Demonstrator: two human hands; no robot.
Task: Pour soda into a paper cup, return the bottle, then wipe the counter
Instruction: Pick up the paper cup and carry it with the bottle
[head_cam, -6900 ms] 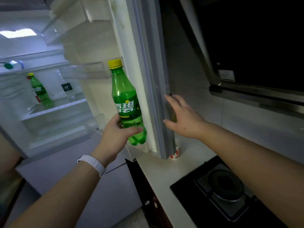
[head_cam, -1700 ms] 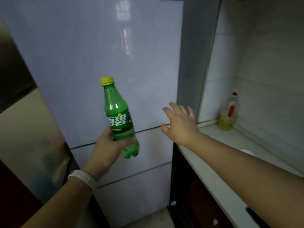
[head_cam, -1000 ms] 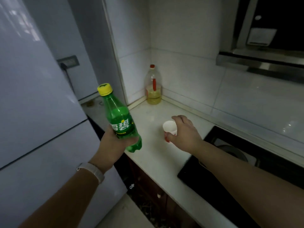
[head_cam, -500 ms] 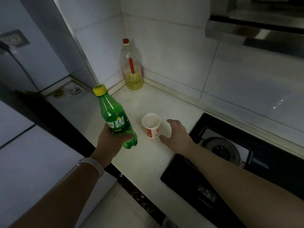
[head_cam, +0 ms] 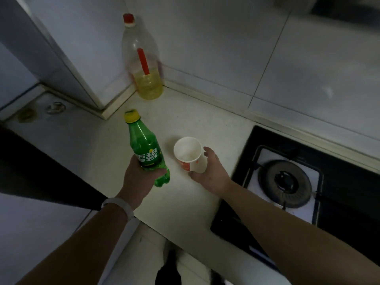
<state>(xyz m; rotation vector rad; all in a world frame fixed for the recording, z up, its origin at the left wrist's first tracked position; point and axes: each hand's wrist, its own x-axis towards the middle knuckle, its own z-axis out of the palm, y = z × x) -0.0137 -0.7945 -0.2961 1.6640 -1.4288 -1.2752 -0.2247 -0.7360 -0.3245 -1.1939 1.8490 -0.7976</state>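
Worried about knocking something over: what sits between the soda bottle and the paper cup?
Nothing: in the head view only bare counter separates soda bottle from paper cup.

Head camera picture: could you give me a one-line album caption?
Left hand grips a capped green soda bottle while the right hand steadies an empty paper cup on the counter.

Glossy green plastic bottle (head_cam: 145,149), matt white paper cup (head_cam: 188,154), smooth pale counter (head_cam: 185,118).
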